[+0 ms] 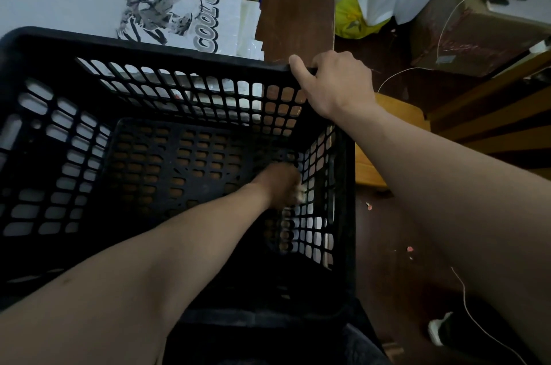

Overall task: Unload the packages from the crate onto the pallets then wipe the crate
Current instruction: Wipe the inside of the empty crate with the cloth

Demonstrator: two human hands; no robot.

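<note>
Wiping inside the empty black perforated plastic crate (pixel 89 39), the left hand (pixel 280 185) bunches a small pale rag (pixel 299 193) against its three-o'clock wall. The right hand (pixel 334 81) clamps the one-o'clock corner. The floor stretches toward nine o'clock, nearest the left hand.

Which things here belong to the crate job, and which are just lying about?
Job: black crate, left hand gripping a pale cloth inside it, right hand holding its rim, printed white package beyond.
Lying about: yellow bag, shoe on the floor.

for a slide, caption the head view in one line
Left hand holds a pale cloth against the right inner wall of the black crate while the right hand grips its far rim.
</note>
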